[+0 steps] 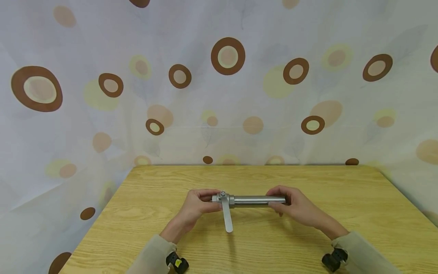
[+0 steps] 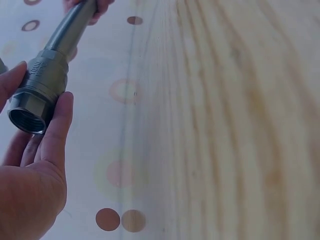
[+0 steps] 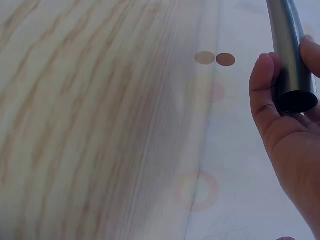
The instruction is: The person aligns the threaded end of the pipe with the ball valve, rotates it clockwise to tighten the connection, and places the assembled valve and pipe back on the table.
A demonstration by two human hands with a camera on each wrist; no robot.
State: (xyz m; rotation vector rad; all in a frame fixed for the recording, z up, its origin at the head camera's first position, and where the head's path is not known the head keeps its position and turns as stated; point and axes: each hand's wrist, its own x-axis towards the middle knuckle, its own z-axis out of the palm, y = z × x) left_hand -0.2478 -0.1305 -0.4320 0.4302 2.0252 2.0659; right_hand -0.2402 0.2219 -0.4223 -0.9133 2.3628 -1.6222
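A steel ball valve with a flat lever handle is joined to a straight metal pipe, and the two lie level in the air over the table. My left hand grips the valve body at its free end, thumb on the near side. In the left wrist view the threaded open mouth of the valve shows between the fingers. The pipe's far end is held by my right hand, thumb and fingers on opposite sides. The right wrist view shows the pipe's dark hollow end. The lever points toward me.
Below the hands is a wood-grain table. A pale curtain with brown, yellow and peach ovals hangs behind it and along both sides. A black strapped device sits on the left wrist and another on the right.
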